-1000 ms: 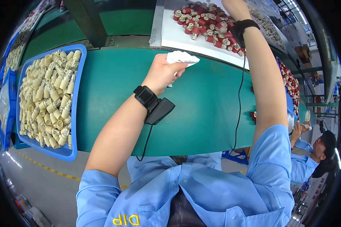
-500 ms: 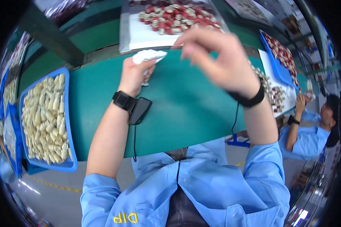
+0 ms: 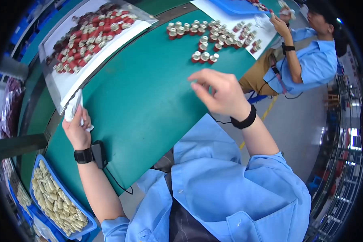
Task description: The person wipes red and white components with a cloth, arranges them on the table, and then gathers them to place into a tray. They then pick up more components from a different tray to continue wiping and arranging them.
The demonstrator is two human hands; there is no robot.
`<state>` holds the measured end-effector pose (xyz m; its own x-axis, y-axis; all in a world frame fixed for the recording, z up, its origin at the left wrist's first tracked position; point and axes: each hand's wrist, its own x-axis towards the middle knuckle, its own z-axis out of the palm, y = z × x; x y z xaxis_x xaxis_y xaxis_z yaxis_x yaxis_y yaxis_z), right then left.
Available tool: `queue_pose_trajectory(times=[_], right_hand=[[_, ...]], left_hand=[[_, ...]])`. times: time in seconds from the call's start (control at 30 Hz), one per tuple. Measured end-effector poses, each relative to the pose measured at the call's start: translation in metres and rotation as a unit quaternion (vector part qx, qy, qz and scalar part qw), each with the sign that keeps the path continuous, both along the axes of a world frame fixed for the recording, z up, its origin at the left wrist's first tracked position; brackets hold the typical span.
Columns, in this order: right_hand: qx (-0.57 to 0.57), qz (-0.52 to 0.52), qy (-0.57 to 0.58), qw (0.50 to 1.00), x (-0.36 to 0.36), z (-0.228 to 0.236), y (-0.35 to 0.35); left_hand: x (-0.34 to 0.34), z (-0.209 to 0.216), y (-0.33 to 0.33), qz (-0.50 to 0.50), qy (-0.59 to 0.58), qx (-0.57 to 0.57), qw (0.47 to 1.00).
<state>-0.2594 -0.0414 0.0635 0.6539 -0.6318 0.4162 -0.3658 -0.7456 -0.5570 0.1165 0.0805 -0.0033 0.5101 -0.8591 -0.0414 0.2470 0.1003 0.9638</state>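
bright, soft light; black, warped edges

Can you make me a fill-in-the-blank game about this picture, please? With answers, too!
1. The left hand holds a crumpled cloth that is coloured ____.
2. The band around the wrist of the right hand is coloured ____.
3. Of these two hands, the one nearer to the tub of cream-coloured pieces is the ____ one.
4. The table under the standing red-and-silvery pieces is coloured ____.

Missing words: white; black; left; green.
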Motion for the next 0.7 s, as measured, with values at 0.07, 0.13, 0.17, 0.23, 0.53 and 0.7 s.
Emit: queue_pose_trajectory(times=[0.07,0.13,0.17,0.23,0.53,0.7], right_hand=[[-0.004,-0.061,0.013,0.998,-0.021,-0.001,-0.009],[-0.002,-0.152,-0.004,0.988,-0.038,-0.003,-0.02],[-0.001,-0.196,-0.012,0.98,-0.045,-0.005,-0.025],[0.002,-0.224,-0.012,0.974,-0.06,-0.014,-0.036],[0.279,-0.322,-0.187,0.885,-0.128,-0.054,-0.068],[0.29,-0.314,-0.235,0.873,-0.149,-0.056,-0.089]], left_hand=[[0.002,-0.003,0.001,-0.008,-0.007,-0.01,1.0],[-0.002,-0.002,-0.001,-0.005,-0.016,-0.006,1.0],[-0.004,-0.001,-0.002,0.007,-0.026,0.0,1.0],[-0.008,0.0,0.0,0.012,-0.035,0.007,0.999],[-0.002,-0.001,-0.001,0.027,-0.05,0.029,0.998],[-0.009,0.003,-0.004,0.031,-0.052,0.027,0.998]])
